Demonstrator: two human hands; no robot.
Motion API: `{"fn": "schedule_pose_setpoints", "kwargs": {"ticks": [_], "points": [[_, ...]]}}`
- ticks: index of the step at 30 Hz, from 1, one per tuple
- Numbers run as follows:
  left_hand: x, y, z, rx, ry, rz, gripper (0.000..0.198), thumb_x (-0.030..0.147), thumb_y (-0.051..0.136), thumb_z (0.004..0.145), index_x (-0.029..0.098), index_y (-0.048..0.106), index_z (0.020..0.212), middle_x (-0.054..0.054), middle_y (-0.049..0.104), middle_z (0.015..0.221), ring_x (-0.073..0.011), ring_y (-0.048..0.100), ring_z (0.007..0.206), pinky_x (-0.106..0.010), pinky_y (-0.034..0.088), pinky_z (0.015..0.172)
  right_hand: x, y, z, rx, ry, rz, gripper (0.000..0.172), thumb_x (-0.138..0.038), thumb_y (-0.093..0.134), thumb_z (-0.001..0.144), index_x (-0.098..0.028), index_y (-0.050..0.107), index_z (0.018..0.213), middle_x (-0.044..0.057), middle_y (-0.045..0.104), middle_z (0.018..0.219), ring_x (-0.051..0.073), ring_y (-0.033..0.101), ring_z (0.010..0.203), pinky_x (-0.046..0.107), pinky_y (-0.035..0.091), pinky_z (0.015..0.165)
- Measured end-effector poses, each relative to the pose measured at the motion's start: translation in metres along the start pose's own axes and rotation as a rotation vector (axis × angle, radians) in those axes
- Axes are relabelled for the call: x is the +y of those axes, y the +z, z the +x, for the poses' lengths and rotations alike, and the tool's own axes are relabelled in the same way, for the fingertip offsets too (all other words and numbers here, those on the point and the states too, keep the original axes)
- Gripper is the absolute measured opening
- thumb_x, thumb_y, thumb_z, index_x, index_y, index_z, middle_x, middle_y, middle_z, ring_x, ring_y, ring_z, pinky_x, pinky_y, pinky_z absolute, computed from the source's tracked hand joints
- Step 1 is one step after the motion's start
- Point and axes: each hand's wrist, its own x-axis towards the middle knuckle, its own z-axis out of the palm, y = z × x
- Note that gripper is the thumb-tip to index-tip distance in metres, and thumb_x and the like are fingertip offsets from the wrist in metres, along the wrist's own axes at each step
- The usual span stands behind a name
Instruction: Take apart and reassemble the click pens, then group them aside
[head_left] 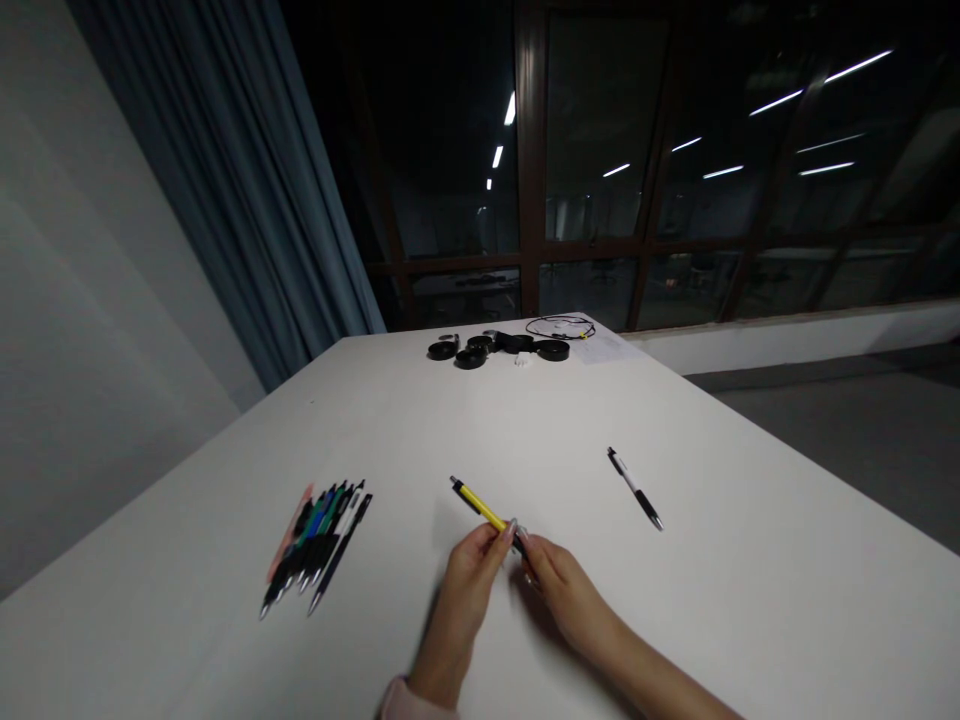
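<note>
A yellow pen [480,503] with a black grip is held between both hands over the white table [405,430]. My left hand [472,575] pinches its middle, and my right hand [561,585] closes around the black grip end. The pen slants, its clicker end pointing up and left; its tip is partly hidden by my right fingers. Left of my hands lies a row of several pens [322,540] in black, blue, green and white, side by side, with a pinkish strip [291,532] along their left. To the right rests a single white and black pen [634,488], apart from both hands.
At the table's far end sit several round black objects [471,357], a small white item [523,359], a coiled black cable [561,326] and a sheet of paper [604,347]. A blue curtain [247,150] hangs at the left, beside dark windows [600,130].
</note>
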Motion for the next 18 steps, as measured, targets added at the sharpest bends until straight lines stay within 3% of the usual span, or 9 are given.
{"fn": "schedule_pose_setpoints", "kwargs": {"ticks": [5, 10, 14, 18], "points": [[-0.011, 0.0, 0.005, 0.02, 0.019, 0.0, 0.055, 0.068, 0.076, 0.056, 0.015, 0.071, 0.07, -0.003, 0.066, 0.069, -0.0191, 0.056, 0.074, -0.029, 0.044, 0.072, 0.002, -0.004, -0.003, 0.047, -0.064, -0.341, 0.059, -0.068, 0.017, 0.094, -0.022, 0.05, 0.075, 0.003, 0.056, 0.069, 0.018, 0.051, 0.064, 0.03, 0.037, 0.064], [-0.023, -0.002, 0.007, 0.039, 0.032, -0.007, 0.055, 0.068, 0.074, 0.06, 0.015, 0.072, 0.077, -0.002, 0.065, 0.068, -0.0168, 0.054, 0.069, -0.027, 0.042, 0.067, 0.001, -0.007, -0.004, 0.077, -0.073, -0.545, 0.058, -0.065, 0.015, 0.096, -0.023, 0.049, 0.075, 0.005, 0.058, 0.07, 0.019, 0.051, 0.063, 0.031, 0.035, 0.063], [-0.014, 0.002, 0.003, 0.085, -0.02, -0.018, 0.058, 0.072, 0.075, 0.053, 0.016, 0.068, 0.068, 0.001, 0.057, 0.058, -0.014, 0.049, 0.06, -0.025, 0.038, 0.059, -0.007, -0.007, -0.004, 0.044, -0.071, -0.394, 0.058, -0.067, 0.019, 0.095, -0.022, 0.048, 0.073, 0.003, 0.056, 0.069, 0.018, 0.05, 0.066, 0.03, 0.035, 0.064], [-0.002, 0.004, 0.0, 0.102, -0.054, -0.043, 0.058, 0.071, 0.076, 0.051, 0.017, 0.067, 0.066, 0.003, 0.053, 0.056, -0.0119, 0.044, 0.056, -0.024, 0.033, 0.054, -0.011, -0.004, -0.004, -0.022, 0.007, -0.094, 0.06, -0.078, 0.032, 0.087, -0.022, 0.045, 0.069, -0.003, 0.043, 0.061, 0.014, 0.04, 0.058, 0.027, 0.032, 0.055]]}}
